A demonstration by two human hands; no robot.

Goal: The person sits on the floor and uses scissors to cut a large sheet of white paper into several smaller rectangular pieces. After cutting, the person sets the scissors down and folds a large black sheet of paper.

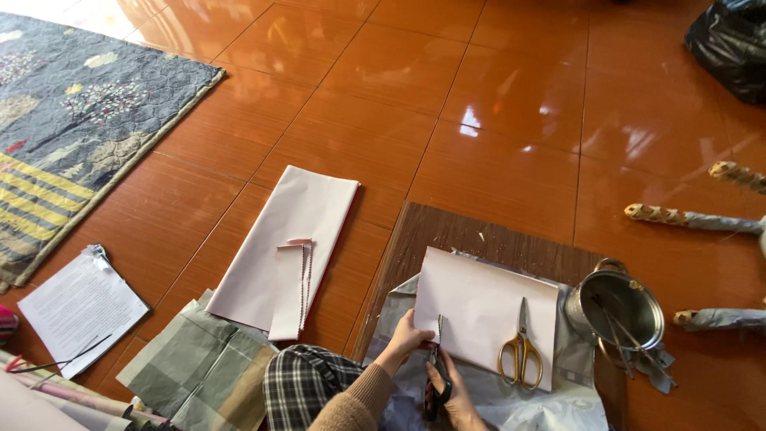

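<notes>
two hands work one pale pink paper sheet (pixel 487 307) lying on a brown board (pixel 479 235). left hand (pixel 405 339) presses flat, fingers spread, on the sheet's near-left edge. right hand (pixel 455 395) is closed around dark-handled scissors (pixel 436 375), blades in that edge. keep the matte, stiff sheet taut beside the blades. gold-handled scissors (pixel 521 351) rest on it.

the black bag (pixel 730 44) runs off the top-right corner — the tool under the right hand (pixel 456 395) is mostly hidden, perhaps scissors.
</notes>
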